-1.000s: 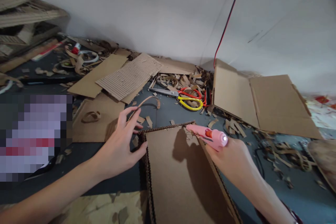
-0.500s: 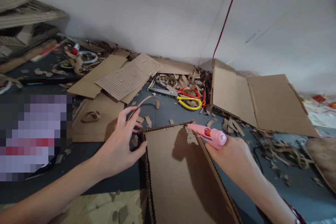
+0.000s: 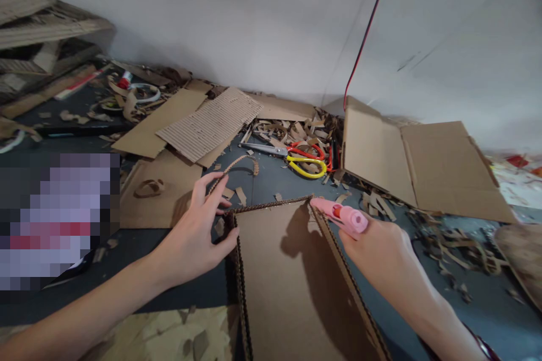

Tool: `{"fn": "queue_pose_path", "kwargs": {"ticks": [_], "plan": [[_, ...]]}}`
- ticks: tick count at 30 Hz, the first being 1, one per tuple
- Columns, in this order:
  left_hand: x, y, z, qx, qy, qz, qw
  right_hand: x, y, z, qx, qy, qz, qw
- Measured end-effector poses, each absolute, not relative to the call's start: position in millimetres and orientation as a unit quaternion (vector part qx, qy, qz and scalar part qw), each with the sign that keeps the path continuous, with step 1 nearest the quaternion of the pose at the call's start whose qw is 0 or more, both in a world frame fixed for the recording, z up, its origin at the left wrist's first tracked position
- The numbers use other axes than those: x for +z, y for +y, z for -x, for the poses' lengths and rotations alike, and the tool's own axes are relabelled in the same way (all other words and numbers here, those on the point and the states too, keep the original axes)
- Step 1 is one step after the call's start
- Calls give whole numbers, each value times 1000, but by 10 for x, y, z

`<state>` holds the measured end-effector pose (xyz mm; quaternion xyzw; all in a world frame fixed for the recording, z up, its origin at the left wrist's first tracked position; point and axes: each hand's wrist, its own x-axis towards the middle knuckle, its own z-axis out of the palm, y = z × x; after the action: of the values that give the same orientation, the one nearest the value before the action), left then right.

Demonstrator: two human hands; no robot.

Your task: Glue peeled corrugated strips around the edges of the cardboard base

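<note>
A shallow cardboard box with corrugated edges lies in front of me. My right hand is wrapped round a pink glue gun, its nozzle at the box's far right corner. A shiny line of glue shows along the far edge. My left hand pinches a thin, curling cardboard strip between its fingers, while its thumb rests against the box's far left corner. The free end of the strip arches above the dark table.
Scissors with red and yellow handles lie beyond the box. Corrugated cardboard sheets are at the back left, a folded cardboard piece at the back right. Paper scraps litter the right side. A red-black cable hangs along the wall.
The glue gun has moved slightly right along the far edge to the corner, and its body has turned a little. My left hand keeps the strip in nearly the same place.
</note>
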<state>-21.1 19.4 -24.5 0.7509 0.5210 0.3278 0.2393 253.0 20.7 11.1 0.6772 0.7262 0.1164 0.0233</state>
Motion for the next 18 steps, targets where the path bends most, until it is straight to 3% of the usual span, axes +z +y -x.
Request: {"fn": "queue_pose_path", "kwargs": {"ticks": [14,18], "plan": [[-245,191,206,327,531,-738,257,262,330,-2545,65,747,-661,45],[-235,199,205,330,530,-739,253,322,379,-2630,-35,773,-634,-14]]}}
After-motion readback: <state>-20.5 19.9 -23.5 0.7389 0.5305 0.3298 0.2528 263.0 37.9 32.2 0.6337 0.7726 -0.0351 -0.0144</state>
